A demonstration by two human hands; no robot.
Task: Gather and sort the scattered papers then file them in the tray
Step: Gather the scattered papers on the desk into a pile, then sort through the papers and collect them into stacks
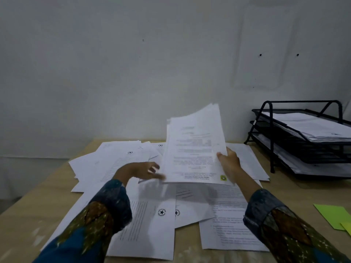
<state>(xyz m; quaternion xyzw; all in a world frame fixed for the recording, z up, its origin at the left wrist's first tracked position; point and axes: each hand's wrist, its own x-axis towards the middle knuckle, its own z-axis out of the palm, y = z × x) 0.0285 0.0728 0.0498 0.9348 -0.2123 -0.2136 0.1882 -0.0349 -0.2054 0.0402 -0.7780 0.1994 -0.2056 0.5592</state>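
Observation:
My right hand (pixel 228 162) grips a sheaf of white printed papers (pixel 193 147) by its right edge and holds it tilted up above the table. My left hand (pixel 141 170) hovers just left of the sheaf's lower corner with relaxed, blurred fingers and holds nothing that I can see. Several loose printed sheets (pixel 152 224) lie scattered flat over the wooden table (pixel 28 215). A black three-tier wire tray (pixel 273 130) stands at the back right, with papers lying in its tiers.
Green and yellow sticky notes (pixel 334 215) lie at the table's right edge. A white wall (pixel 133 73) rises directly behind the table. The table's left edge runs diagonally down to the near left.

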